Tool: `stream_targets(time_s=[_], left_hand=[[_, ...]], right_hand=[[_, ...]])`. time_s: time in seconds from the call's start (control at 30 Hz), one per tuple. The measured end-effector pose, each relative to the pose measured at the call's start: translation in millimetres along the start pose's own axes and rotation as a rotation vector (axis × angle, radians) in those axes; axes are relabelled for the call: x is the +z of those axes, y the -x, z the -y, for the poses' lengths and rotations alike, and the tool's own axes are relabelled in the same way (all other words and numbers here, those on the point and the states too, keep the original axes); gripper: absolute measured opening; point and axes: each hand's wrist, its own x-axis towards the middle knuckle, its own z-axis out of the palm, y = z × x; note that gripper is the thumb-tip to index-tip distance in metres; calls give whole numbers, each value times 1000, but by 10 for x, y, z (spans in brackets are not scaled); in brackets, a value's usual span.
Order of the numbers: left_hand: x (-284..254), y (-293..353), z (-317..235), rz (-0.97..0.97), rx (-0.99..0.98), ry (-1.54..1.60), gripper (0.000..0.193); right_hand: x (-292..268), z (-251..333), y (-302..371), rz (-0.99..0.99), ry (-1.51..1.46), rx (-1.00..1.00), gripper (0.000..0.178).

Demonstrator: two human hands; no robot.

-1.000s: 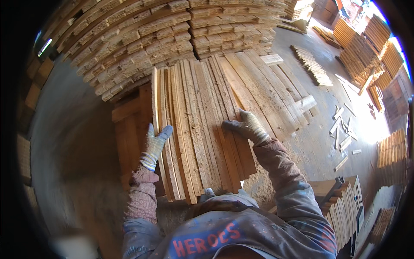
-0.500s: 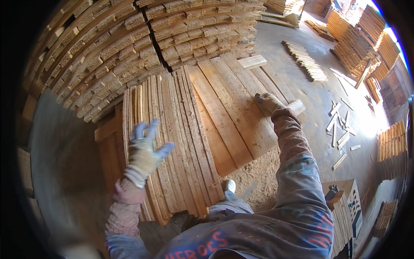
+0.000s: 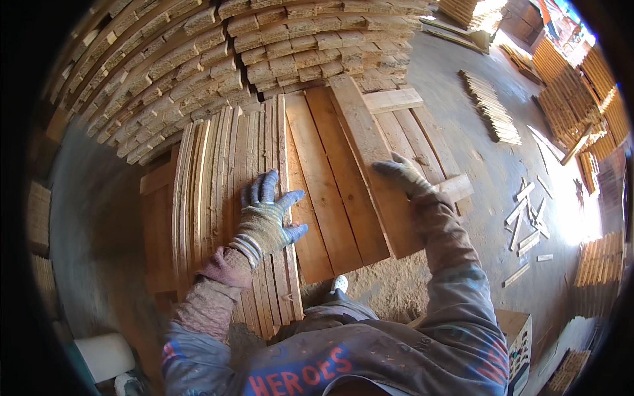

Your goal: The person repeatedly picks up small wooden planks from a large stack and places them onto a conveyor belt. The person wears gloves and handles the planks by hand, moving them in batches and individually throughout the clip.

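We face a lumber stack [image 3: 323, 43]; before it, a row of boards [image 3: 221, 142], a wide plank [image 3: 360, 125] to their right. Our left hand [image 3: 259, 226] spreads wide fingers above the row; our right hand [image 3: 406, 177] touches the plank, grip we cannot tell.

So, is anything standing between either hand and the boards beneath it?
Nothing visible is. The left hand is over the right side of the packed row of boards, the right hand over the wide board, with no object showing between.
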Motion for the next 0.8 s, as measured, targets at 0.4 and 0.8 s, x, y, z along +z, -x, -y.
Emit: stream_targets(time_s=[0.4,0.8], left_hand=[[-108,-98,-178,67,-19,36,68],[-314,228,692,-160,83,871,63]], right_hand=[[-77,-871,-439,313,-29,-244,68],[2024,1137,1126,19,994,101,125]])
